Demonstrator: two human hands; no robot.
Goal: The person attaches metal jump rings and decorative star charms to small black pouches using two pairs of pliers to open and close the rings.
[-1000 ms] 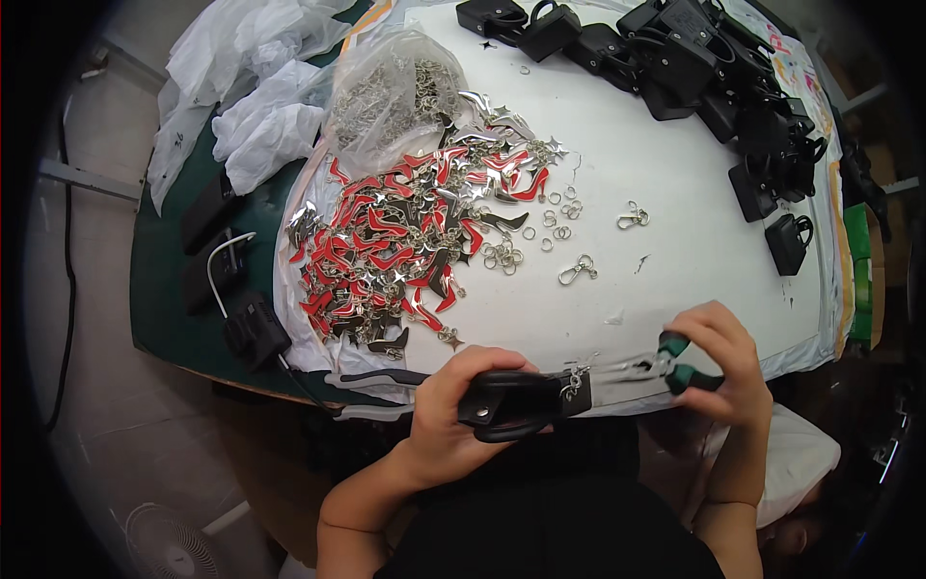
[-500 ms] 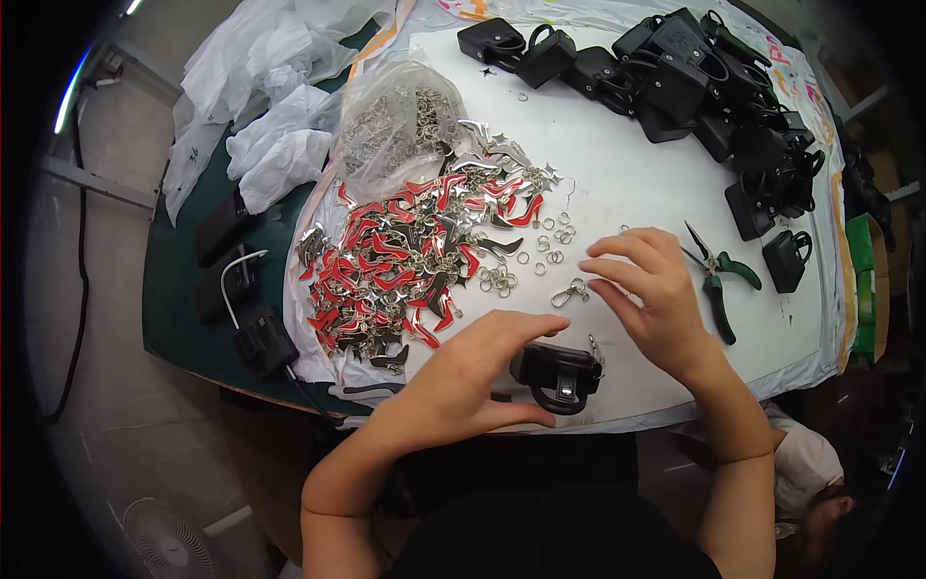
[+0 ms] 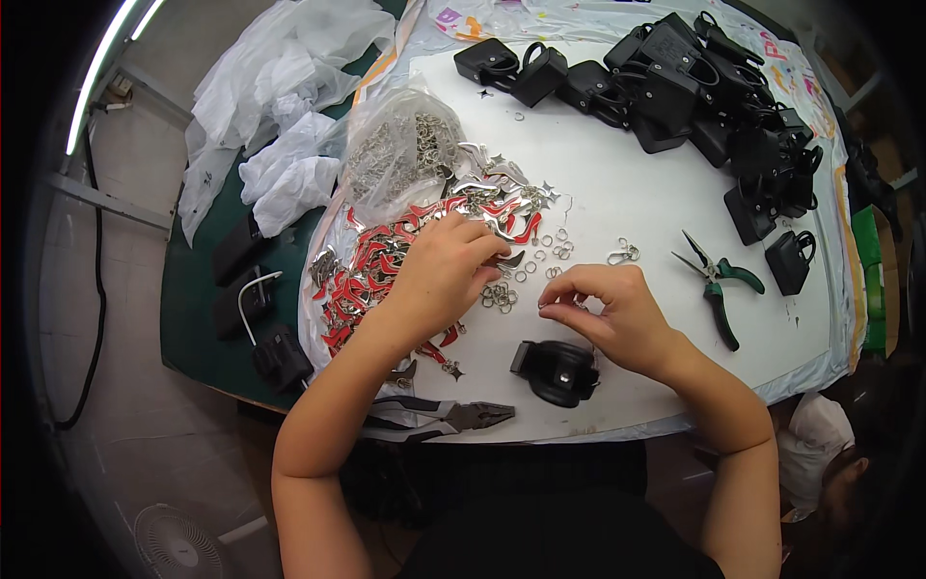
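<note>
My left hand (image 3: pixel 442 275) reaches over the pile of high-heel shoe charms (image 3: pixel 371 259), red and black with silver edges. Its thumb and forefinger are apart beside a dark charm (image 3: pixel 516 261), and I see nothing held between them. My right hand (image 3: pixel 617 311) is closed in a pinch above the white work surface; what the fingertips hold is too small to make out. Just below it lies a small black case (image 3: pixel 558 372) with a strap loop. Loose silver rings (image 3: pixel 500 297) lie between my hands. A silver clasp with rings (image 3: pixel 625 253) rests beyond my right hand.
Green-handled needle-nose pliers (image 3: pixel 716 280) lie open at right. Larger pliers (image 3: pixel 463 416) sit at the near edge. Many black cases (image 3: pixel 670 96) are heaped at the far right. A clear bag of metal rings (image 3: pixel 400 154) stands behind the charms, and white plastic bags (image 3: pixel 275 87) lie far left.
My left hand has left the black case and moved up-left over the charms. The clasp now lies farther up-right. My right hand has come down-left and closed into a pinch.
</note>
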